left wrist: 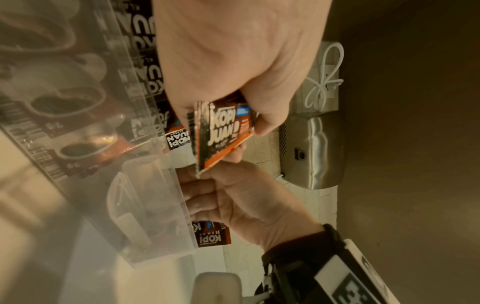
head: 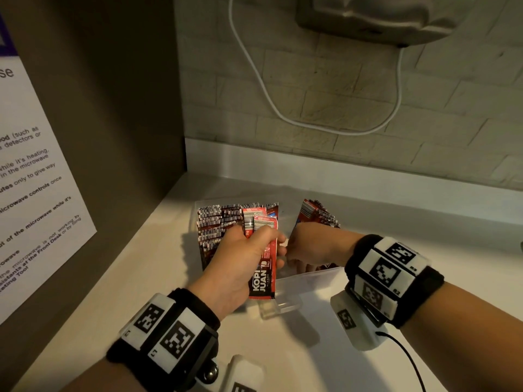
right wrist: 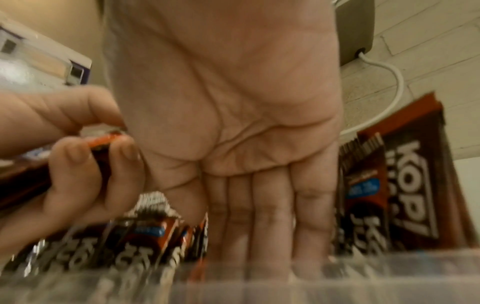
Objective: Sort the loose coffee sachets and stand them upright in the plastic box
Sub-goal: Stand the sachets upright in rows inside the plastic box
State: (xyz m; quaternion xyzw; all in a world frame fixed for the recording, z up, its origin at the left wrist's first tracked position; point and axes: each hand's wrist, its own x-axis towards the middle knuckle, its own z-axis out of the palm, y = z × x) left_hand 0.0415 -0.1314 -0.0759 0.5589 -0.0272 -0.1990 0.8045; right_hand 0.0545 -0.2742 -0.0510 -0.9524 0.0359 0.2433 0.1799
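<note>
A pale, smooth counter (head: 135,278) is sitting below a rough brick-pattern wall (head: 368,80). Your left hand (head: 240,261) is pinching a thin bundle of glossy red sachets (head: 263,275) above the clear plastic box (head: 308,275). Your right hand (head: 311,244) is reaching inside it with straight fingers (right wrist: 265,216), their tips blurred behind the box wall.

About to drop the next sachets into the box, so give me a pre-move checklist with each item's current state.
1. Left hand grips its small stack of sachets: ok.
2. Right hand inside the plastic box, fingers straight down: ok.
3. Gap open between the left row and the right group: ok.
4. Sachets in the box standing, not flat: ok, the right group leans.
5. Held sachets all face the same way: cannot tell.
</note>
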